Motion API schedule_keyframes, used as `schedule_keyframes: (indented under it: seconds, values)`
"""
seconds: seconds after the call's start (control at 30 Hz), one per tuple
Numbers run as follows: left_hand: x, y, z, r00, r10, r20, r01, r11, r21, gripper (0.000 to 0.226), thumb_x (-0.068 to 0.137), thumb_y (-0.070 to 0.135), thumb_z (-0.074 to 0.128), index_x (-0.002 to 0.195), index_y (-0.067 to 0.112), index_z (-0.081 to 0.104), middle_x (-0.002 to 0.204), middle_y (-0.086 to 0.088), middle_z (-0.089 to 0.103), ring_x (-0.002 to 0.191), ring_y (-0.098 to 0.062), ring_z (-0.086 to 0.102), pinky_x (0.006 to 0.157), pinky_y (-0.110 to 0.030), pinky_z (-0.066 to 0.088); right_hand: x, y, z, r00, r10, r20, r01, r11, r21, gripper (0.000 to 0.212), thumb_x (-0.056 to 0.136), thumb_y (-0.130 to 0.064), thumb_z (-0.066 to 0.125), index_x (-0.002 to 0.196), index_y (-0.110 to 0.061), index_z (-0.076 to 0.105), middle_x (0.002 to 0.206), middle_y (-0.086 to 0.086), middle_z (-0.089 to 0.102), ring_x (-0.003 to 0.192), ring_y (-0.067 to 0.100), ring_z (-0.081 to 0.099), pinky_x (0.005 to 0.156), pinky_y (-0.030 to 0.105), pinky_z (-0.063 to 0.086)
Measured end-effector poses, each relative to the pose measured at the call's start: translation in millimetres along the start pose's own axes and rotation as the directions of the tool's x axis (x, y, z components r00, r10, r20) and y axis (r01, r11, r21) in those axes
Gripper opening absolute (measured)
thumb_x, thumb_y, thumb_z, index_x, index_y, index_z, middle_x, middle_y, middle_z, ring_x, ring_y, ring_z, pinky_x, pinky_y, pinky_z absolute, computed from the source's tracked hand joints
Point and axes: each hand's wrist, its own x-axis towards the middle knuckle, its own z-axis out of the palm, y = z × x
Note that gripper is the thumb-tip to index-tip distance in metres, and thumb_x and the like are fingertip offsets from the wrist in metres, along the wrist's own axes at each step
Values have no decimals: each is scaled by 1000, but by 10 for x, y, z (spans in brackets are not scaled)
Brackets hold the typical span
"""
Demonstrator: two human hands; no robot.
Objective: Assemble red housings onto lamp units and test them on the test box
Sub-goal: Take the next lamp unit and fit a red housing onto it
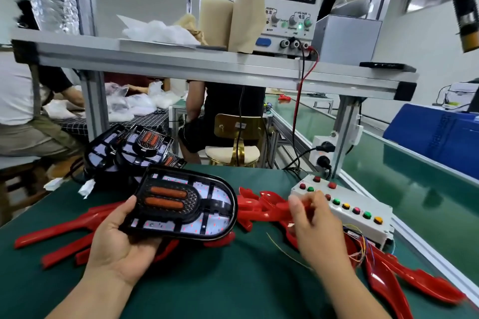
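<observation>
Cradling the lamp unit (181, 204) at lower centre, the left hand (116, 241) grips its near edge; the right hand (318, 230), just right of it, curls fingers round a red housing (267, 211) lying lengthwise left-to-right on the desk (220, 280).

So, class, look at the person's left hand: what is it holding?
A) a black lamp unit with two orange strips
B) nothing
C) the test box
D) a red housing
A: the left hand grips the lamp unit, thumb on its rim, while the right hand pinches a red housing.
</observation>
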Motion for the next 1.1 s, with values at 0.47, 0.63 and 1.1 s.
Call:
schedule_keyframes:
  seconds: [0.47,0.63,1.1]
  values:
    - [-77,-214,74,997,-17,71,9,995,102,46,76,21,59,119,7,66,109,-17,73,94,-33,73,73,-50,60,-285,-383,266,868,273,416,-471,720,510,33,98,-41,46,89,-9,49,56,4,65,41,19,57,38,24,45]
    - [-138,-277,120,996,-47,70,37,989,146,59,78,22,60,136,10,56,125,-21,65,114,-40,63,94,-60,49,-383,-394,366,891,285,353,-418,817,397,43,95,-53,42,82,-12,50,48,1,56,41,18,53,40,28,43]
    - [-179,-356,149,995,-69,73,60,991,120,67,73,21,65,138,8,53,117,-19,69,100,-37,70,71,-48,60,-414,-364,388,964,222,145,-223,975,-10,65,60,-81,38,92,-24,43,75,-10,51,68,3,46,57,28,32]
